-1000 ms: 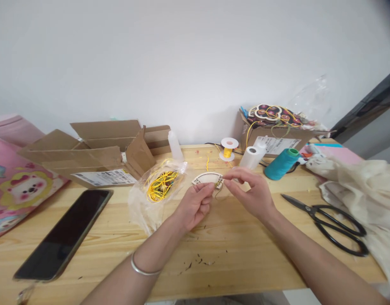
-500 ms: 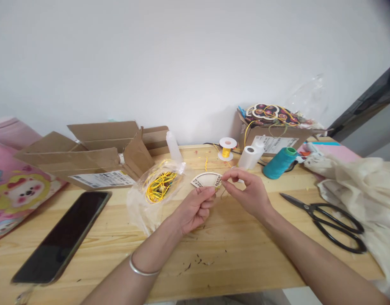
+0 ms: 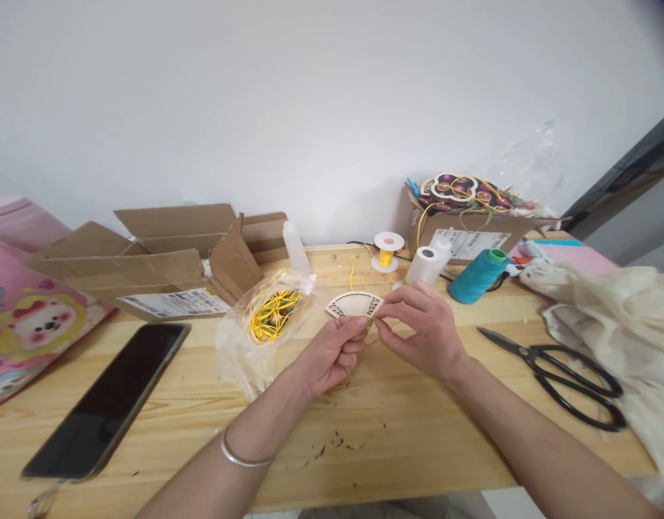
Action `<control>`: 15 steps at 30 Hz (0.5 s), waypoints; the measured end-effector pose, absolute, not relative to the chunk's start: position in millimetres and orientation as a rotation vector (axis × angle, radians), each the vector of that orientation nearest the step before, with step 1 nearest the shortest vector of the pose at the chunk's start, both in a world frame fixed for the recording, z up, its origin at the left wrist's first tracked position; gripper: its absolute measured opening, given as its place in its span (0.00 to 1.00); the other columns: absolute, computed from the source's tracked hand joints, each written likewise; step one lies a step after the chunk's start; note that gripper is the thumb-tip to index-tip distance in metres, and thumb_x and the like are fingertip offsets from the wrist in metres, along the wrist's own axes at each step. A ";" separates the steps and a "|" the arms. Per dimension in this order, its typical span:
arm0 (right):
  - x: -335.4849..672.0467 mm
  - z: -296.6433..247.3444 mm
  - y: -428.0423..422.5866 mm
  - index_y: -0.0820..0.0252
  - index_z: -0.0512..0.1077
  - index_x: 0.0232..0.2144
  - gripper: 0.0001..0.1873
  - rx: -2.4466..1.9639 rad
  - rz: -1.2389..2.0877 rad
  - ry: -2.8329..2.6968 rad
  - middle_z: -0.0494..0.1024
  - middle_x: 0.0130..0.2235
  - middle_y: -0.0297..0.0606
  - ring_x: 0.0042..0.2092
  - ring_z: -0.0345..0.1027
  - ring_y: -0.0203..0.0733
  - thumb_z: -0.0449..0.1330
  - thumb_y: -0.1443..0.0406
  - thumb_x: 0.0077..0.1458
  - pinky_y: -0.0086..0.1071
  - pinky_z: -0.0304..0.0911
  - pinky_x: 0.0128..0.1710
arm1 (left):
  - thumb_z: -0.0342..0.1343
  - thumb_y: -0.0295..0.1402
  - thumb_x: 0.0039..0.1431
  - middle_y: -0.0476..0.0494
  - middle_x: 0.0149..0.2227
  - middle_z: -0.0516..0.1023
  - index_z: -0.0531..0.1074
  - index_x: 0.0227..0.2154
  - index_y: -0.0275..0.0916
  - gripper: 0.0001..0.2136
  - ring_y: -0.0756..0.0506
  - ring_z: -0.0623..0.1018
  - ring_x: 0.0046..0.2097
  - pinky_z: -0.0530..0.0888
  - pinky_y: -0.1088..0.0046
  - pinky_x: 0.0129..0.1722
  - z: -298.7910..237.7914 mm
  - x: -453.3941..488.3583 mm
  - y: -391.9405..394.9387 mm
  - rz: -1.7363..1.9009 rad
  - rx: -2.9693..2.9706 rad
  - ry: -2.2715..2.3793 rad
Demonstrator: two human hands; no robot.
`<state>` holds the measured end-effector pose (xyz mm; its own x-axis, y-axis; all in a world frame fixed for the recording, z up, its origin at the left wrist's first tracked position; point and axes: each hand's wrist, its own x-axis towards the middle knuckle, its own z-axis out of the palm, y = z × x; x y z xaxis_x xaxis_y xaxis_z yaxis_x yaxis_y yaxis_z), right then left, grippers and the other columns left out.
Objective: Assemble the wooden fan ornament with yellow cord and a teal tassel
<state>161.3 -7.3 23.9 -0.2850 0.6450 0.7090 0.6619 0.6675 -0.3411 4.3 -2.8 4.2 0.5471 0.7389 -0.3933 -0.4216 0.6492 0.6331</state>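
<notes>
A pale wooden fan-shaped piece (image 3: pixel 354 303) with cut-out lattice ends is just beyond my fingertips; a yellow cord (image 3: pixel 352 279) extends from its top edge. My left hand (image 3: pixel 337 353) is closed, thumb and forefinger pinching a thin yellowish cord (image 3: pixel 370 324) by the fan's lower right corner. From the other side, my right hand (image 3: pixel 418 328) pinches the same cord, fingertips almost meeting the left ones. Fingers hide most of the cord, and I cannot tell whether the left hand also touches the fan.
Left: a phone (image 3: pixel 107 400), an open cardboard box (image 3: pixel 148 277), and a plastic bag (image 3: pixel 245 360) of yellow cord. Behind: a yellow thread spool (image 3: pixel 386 257), a white spool (image 3: pixel 425 267), a teal thread cone (image 3: pixel 476 277) and a filled box (image 3: pixel 472 234). Right: black scissors (image 3: pixel 553 375) and cream cloth (image 3: pixel 607 317).
My right hand has turned, its fingers curling lower and closer against the left fingertips. The left hand and the fan piece have hardly moved.
</notes>
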 end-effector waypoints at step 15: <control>155.3 15.1 -5.5 0.59 0.71 0.21 0.03 -1.085 0.984 -1.513 0.69 0.26 0.32 0.28 0.61 0.33 0.58 0.70 0.42 0.28 0.56 0.24 | 0.59 0.31 0.44 0.59 0.19 0.44 0.58 0.21 0.35 0.12 0.61 0.45 0.17 0.42 0.90 0.10 3.8 2.6 -2.9 0.692 0.494 0.627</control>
